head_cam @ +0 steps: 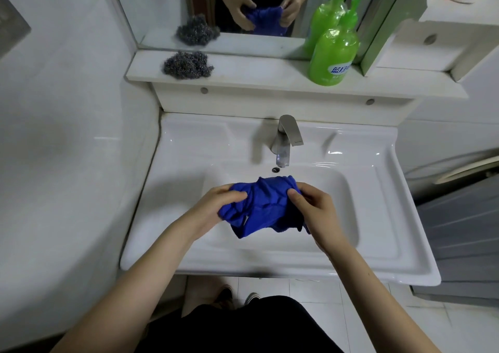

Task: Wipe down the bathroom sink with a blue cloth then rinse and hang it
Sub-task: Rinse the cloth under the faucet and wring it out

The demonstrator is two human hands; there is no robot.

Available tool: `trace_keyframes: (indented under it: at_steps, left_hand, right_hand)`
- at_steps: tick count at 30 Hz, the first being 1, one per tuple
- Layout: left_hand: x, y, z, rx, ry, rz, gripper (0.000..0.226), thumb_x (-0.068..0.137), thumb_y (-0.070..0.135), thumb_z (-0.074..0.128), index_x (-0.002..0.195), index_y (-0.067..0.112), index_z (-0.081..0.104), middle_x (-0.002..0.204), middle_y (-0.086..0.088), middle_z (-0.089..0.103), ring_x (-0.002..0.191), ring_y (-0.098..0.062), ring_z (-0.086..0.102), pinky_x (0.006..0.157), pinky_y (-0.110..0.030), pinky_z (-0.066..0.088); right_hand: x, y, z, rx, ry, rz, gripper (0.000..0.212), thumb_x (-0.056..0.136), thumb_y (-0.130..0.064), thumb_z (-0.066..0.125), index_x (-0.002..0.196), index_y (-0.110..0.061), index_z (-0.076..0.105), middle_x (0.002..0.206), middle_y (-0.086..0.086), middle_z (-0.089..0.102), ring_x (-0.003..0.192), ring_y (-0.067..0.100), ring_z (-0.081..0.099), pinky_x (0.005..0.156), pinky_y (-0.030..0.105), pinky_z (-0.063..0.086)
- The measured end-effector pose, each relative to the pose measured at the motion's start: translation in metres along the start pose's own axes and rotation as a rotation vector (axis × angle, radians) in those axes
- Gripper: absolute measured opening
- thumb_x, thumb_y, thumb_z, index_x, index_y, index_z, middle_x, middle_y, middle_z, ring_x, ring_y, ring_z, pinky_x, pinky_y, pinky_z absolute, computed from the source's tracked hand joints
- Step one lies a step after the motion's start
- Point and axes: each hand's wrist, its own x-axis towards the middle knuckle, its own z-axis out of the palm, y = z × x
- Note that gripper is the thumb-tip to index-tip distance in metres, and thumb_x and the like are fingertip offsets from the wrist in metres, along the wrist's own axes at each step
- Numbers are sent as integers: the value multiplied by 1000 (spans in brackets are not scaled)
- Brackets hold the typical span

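A crumpled blue cloth [263,206] hangs above the basin of the white sink [378,206], held between both hands. My left hand [216,206] grips its left side with the fingers curled over the fabric. My right hand [313,209] pinches its right side, thumb on top. The cloth's lower edges droop toward the basin floor. A steel faucet [287,139] stands behind the cloth, its spout over the basin's far edge; no water is seen running.
On the shelf behind the sink sit a steel wool scrubber [187,65] at left and a green soap bottle [333,54] at right. A mirror [243,4] above reflects my hands. White wall at left, grey cabinet [464,223] at right.
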Motion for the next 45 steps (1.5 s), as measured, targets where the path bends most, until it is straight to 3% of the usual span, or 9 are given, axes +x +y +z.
trace_keyframes:
  at_steps: [4,7,11,23,27,30,35,41,45]
  left_hand:
    - [2,21,2,193,-66,-49,55,75,57,67,111,15,67,104,3,74,99,-16,69,87,-32,52]
    - [8,28,10,222,0,85,23,86,32,69,105,19,68,94,3,73,86,-12,69,71,-23,52]
    - [6,31,3,84,63,269,7,90,17,61,93,23,61,81,8,62,68,-9,57,52,-21,42]
    - [-7,47,-10,89,-113,191,50,77,53,57,83,7,36,74,1,41,65,-16,36,59,-31,28]
    - [-8,68,-2,326,7,197,46,70,58,67,108,37,53,86,-4,70,76,-24,64,73,-35,49]
    - [-11,81,4,515,-88,213,57,71,52,79,120,61,50,123,15,59,109,8,58,98,-26,49]
    - [-11,89,22,613,67,462,7,91,29,66,93,33,71,95,11,73,94,-6,66,87,-31,50]
    - [-25,104,45,458,127,648,22,97,13,51,78,24,55,68,17,53,66,-3,47,65,-15,38]
    - [-33,116,50,683,155,778,21,96,16,53,79,29,52,66,14,55,64,-7,51,63,-23,41]
  right_hand:
    - [1,-6,3,34,-91,-39,15,96,-13,60,92,-5,72,69,15,62,58,22,52,50,31,38]
    - [3,-10,4,142,-152,-17,16,95,-6,59,102,2,71,69,0,70,53,8,57,46,17,42]
    - [6,-8,-5,329,-307,40,24,96,-16,55,94,3,69,84,14,67,73,28,59,67,35,49]
    - [16,-34,12,5,-89,-40,28,102,-12,47,75,-6,55,53,-9,49,41,5,39,40,14,30]
    - [16,-57,18,-167,-139,-204,23,100,-9,49,81,-8,61,68,-14,59,61,4,52,58,13,41]
    - [16,-64,22,-232,-171,-254,20,100,-11,50,86,-8,64,74,-14,61,66,5,53,64,14,42]
    - [18,-81,22,-194,-95,-318,21,101,-10,49,85,-8,63,70,-13,57,67,3,51,66,13,40]
    - [7,-87,14,-129,-60,-377,7,95,-10,58,93,-6,64,85,8,67,77,27,60,70,35,51]
    - [-11,-73,29,-252,61,-315,6,83,-11,61,84,-15,65,75,-2,67,69,16,61,66,32,53]
